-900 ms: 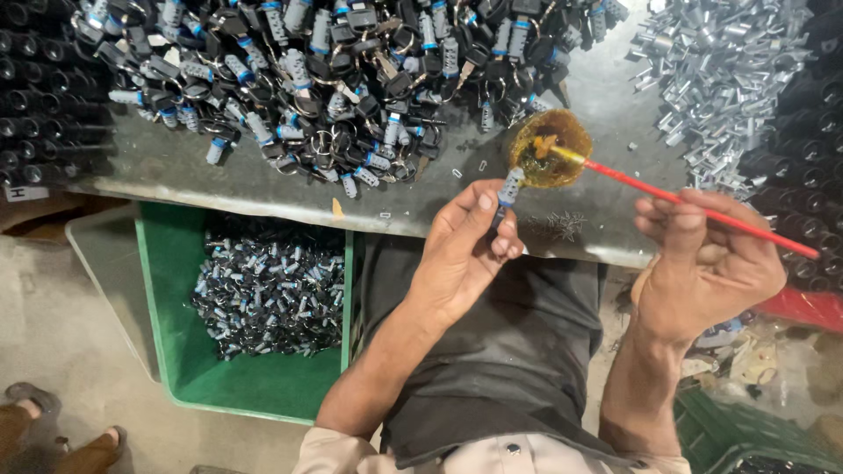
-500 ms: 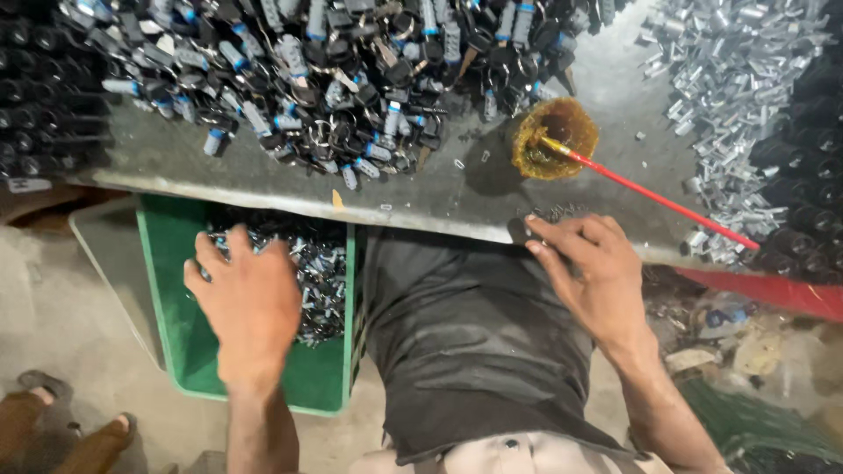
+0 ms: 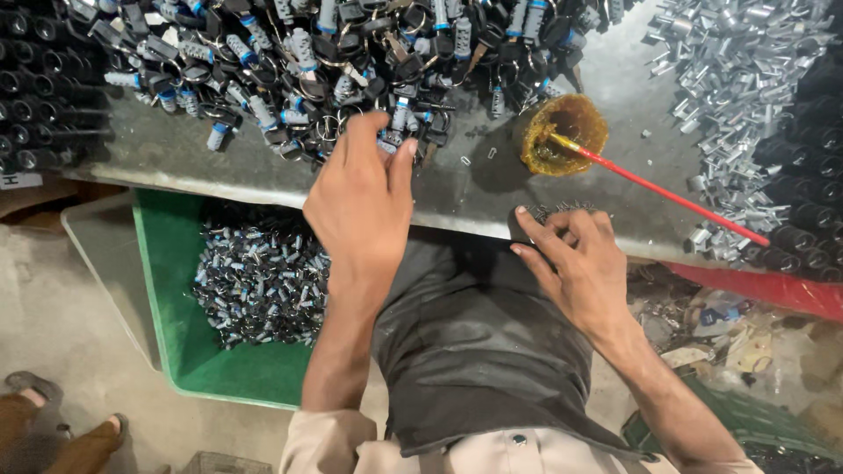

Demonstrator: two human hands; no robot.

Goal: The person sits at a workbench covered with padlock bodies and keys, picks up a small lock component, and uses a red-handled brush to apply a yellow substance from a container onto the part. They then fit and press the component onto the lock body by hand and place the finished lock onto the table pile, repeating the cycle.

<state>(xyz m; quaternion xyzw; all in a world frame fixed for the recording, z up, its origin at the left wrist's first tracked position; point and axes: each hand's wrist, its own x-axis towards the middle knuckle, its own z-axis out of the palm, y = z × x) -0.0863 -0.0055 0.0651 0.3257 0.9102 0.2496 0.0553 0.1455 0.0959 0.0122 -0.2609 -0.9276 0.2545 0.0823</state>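
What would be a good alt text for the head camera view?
A person's left hand reaches into a pile of keyed lock cylinders on a grey table, while the right hand rests at the table edge near a small cup holding a red brush.

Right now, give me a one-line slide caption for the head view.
Left hand reaches into heaped keyed lock cylinders on grey metal bench; right hand rests at bench edge.
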